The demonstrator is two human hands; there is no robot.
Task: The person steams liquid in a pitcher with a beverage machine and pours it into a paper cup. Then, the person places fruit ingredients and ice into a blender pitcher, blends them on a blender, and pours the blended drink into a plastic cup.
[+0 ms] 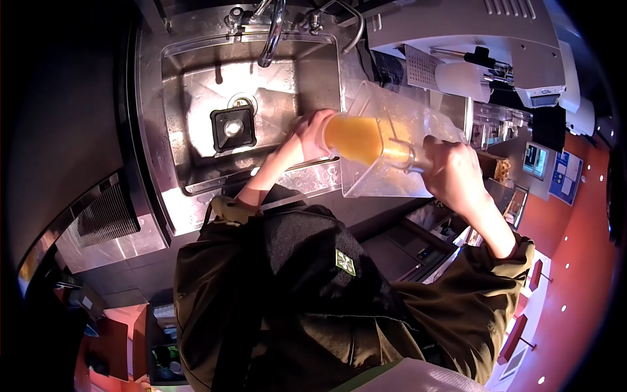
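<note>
My right hand [454, 171] is closed round the handle of a large clear pitcher [366, 175], which is tilted on its side over the sink's right edge. Orange-yellow liquid [356, 137] shows toward its left end, where my left hand [312, 134] wraps round a clear, cup-like rim. Whether that rim belongs to a separate cup is hard to tell. Left of my left hand, a black square piece with a round centre [233, 129] lies in the metal sink [274, 85], near the drain [242, 102].
A chrome faucet [273, 32] hangs over the sink's back. At the upper right stands a grey machine [470, 32], with a white scoop-like item [462, 80] below it. A ribbed drain grate [101, 212] lies at the left. Open shelving is below the counter on the right.
</note>
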